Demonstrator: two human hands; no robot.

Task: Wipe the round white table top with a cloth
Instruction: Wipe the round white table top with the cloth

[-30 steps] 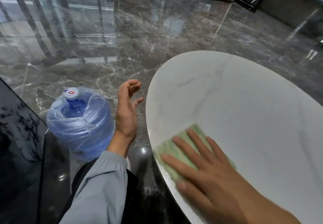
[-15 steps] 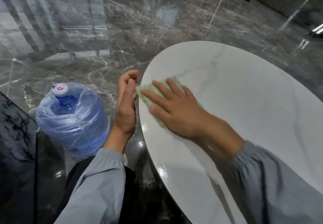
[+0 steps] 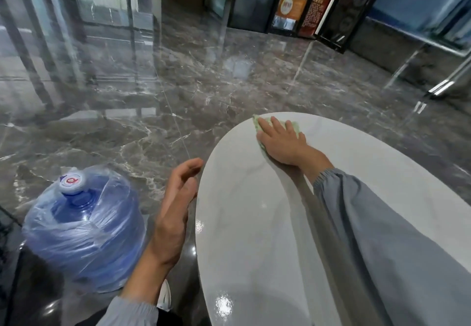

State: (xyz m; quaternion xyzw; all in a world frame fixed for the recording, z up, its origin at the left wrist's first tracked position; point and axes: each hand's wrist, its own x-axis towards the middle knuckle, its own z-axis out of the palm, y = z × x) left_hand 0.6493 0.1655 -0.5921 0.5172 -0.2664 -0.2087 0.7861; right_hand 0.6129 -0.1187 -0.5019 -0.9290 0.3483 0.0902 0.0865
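- The round white table (image 3: pixel 254 236) is seen from above, its glossy top marked with faint grey veins and bright glints of light.
- A pale green cloth (image 3: pixel 295 125) is laid flat on the far left part of the table top, close to the rim.
- The cloth is pressed down by the right hand (image 3: pixel 281 145), palm down, with its fingers straight and spread; only the cloth's edges are left showing around the fingers.
- The right arm is stretched across the table in a grey-blue sleeve (image 3: pixel 369 236).
- The left hand (image 3: pixel 175 211) is held just beside the table's left rim, palm turned toward it, fingers loose and slightly bent, with nothing held; whether the rim is touched cannot be told.
- A large blue water bottle (image 3: pixel 84 231), wrapped in clear plastic and capped in white, is stood on the dark marble floor (image 3: pixel 178 91) left of the left hand.
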